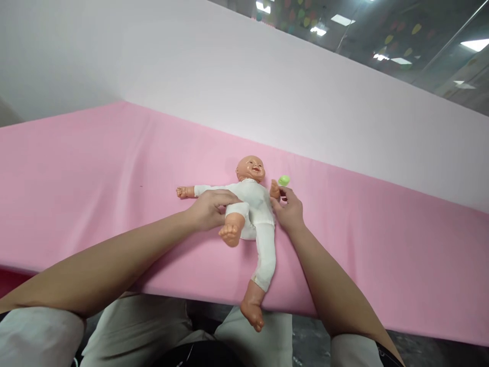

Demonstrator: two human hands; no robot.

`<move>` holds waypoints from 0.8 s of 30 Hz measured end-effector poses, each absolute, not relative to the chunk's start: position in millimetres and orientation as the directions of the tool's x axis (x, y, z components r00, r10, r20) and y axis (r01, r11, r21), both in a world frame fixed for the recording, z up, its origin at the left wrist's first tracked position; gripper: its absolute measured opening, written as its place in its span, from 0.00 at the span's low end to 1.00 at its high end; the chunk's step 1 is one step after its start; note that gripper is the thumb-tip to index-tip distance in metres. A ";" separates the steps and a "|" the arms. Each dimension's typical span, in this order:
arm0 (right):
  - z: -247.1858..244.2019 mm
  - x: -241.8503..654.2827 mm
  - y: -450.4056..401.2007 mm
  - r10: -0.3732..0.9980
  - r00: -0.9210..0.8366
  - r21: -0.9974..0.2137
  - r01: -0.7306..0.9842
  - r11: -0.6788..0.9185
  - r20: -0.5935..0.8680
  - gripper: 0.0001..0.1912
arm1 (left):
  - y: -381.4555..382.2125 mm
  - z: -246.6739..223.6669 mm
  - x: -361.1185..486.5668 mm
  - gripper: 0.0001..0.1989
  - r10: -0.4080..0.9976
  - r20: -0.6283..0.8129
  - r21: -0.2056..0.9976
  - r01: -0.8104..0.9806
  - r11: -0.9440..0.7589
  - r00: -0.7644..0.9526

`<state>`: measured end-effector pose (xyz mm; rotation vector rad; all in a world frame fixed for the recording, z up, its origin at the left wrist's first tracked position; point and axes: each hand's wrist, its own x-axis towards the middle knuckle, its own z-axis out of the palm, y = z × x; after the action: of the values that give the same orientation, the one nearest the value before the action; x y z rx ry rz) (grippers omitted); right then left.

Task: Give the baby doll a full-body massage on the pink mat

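A baby doll [260,201] with a white cloth body lies on its back on the pink-covered table, its head toward the wall. One of its legs is bent up, with the foot raised; the other stretches past the table's front edge. My left hand [214,208] is closed on the doll's bent leg near the hip, its thumb partly hidden. At the doll's other side, my right hand [289,208] has its fingers closed round the doll's arm, just below the small doll hand. A light green object [283,180] rests just beyond my right hand.
The pink table cover [374,244] reaches to both sides. Behind it stands a white wall [229,76] with a window [362,46] above. My legs [141,326] are under the table's front edge.
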<state>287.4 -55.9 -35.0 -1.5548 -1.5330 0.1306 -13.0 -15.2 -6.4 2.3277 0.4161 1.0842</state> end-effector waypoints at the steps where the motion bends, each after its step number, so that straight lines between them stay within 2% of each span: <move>1: -34.3 293.4 -55.5 0.824 0.286 -0.702 0.689 0.178 0.489 0.27 | -22.2 -2.8 -14.1 0.09 0.411 0.638 0.550 -0.012 -0.835 0.651; 4: -35.8 317.3 -52.3 0.778 0.456 -0.835 0.528 0.154 0.432 0.36 | -42.5 5.1 -16.0 0.08 0.207 0.675 0.443 -0.165 -0.881 0.708; 6: -39.8 336.0 -48.6 0.771 0.543 -0.905 0.414 0.097 0.331 0.38 | -53.3 7.3 -15.5 0.09 0.122 0.648 0.396 -0.196 -0.897 0.751; 8: -44.8 354.1 -44.9 0.791 0.583 -0.938 0.345 -0.037 0.183 0.35 | -61.6 7.9 -14.0 0.10 0.085 0.602 0.389 -0.199 -0.900 0.794; 10: -48.9 369.0 -42.4 0.793 0.605 -0.920 0.346 -0.182 0.071 0.28 | -67.7 8.0 -12.5 0.09 0.066 0.564 0.409 -0.209 -0.888 0.823; 12: -50.4 377.9 -42.1 0.785 0.618 -0.893 0.376 -0.247 0.043 0.23 | -71.2 7.6 -11.4 0.08 0.056 0.551 0.434 -0.228 -0.871 0.833; 15: -45.7 375.7 -45.7 0.773 0.619 -0.878 0.438 -0.194 0.138 0.25 | -68.5 4.3 -10.6 0.09 0.085 0.582 0.456 -0.239 -0.857 0.809; 19: -32.4 341.4 -55.5 0.749 0.566 -0.864 0.502 0.020 0.346 0.30 | -47.5 -4.9 -11.1 0.08 0.279 0.664 0.483 -0.112 -0.869 0.694; 21: -28.0 316.1 -60.7 0.762 0.474 -0.818 0.561 0.125 0.442 0.26 | -33.1 -8.7 -12.5 0.08 0.393 0.666 0.495 0.019 -0.868 0.634; 24: -27.2 281.7 -66.5 0.808 0.244 -0.719 0.633 0.286 0.536 0.18 | -14.2 -10.6 -14.9 0.06 0.517 0.580 0.540 0.178 -0.823 0.630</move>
<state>281.7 -66.5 -27.2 -1.4172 -1.4593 0.2015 -14.9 -14.2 -10.6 2.4177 0.5488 1.0550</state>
